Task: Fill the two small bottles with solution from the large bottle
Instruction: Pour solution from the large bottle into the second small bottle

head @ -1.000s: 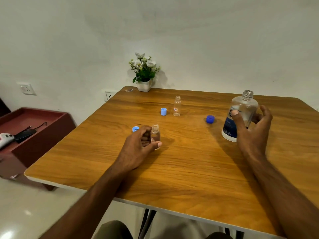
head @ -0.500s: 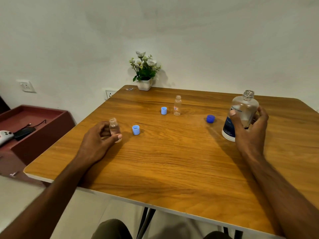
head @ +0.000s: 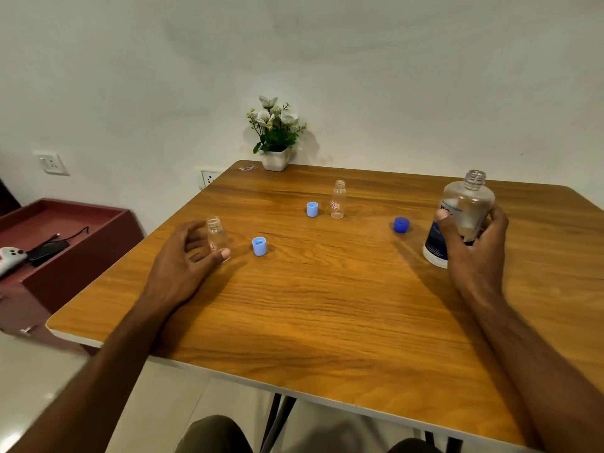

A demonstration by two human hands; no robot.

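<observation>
A small clear bottle (head: 216,235) stands uncapped near the table's left edge. My left hand (head: 183,259) curls loosely around it, index finger apart from the glass and thumb tip by its base. Its light blue cap (head: 259,246) lies just to the right. The second small bottle (head: 338,199) stands uncapped further back, with a light blue cap (head: 312,209) on its left. My right hand (head: 474,250) grips the large clear bottle (head: 467,204), which is upright, uncapped and dark-labelled, at the right of the table. Its dark blue cap (head: 401,224) lies to its left.
A white pot of flowers (head: 276,158) stands at the back edge of the wooden table (head: 327,305). A red cabinet (head: 75,220) sits low on the left, holding a game controller and a cable. Wall sockets are behind the table.
My left hand carried the small bottle from the table's middle to the left, past its cap, set it down and loosened its fingers. My right hand closed on the large bottle.
</observation>
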